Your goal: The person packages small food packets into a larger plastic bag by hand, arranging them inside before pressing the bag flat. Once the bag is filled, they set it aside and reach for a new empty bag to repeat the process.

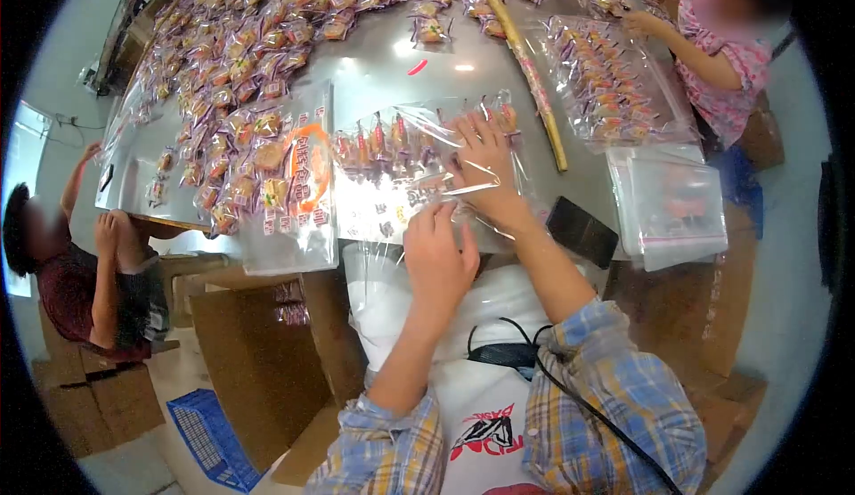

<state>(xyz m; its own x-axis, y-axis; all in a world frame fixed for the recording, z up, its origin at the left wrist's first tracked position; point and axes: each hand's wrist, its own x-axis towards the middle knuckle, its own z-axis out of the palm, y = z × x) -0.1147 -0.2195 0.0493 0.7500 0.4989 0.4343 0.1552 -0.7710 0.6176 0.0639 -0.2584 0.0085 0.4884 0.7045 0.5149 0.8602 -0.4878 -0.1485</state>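
A clear plastic bag (pixel 401 194) lies flat on the metal table in front of me, with a row of small wrapped snacks (pixel 378 143) inside its far part. My left hand (pixel 441 250) is at the bag's near edge, fingers apart, and holds nothing that I can see. My right hand (pixel 485 161) reaches over the bag's right part, fingers spread on the film above the snacks. To the left, loose wrapped snacks (pixel 272 156) rest on another printed clear bag (pixel 312 228).
Many wrapped snacks (pixel 240 49) cover the table's far left. A wooden stick (pixel 525 58), a filled bag (pixel 614 85), empty bags (pixel 677 205) and a black phone (pixel 581 230) lie to the right. Two people are at the table's sides. Below stand a cardboard box (pixel 258 361) and blue crate (pixel 209 437).
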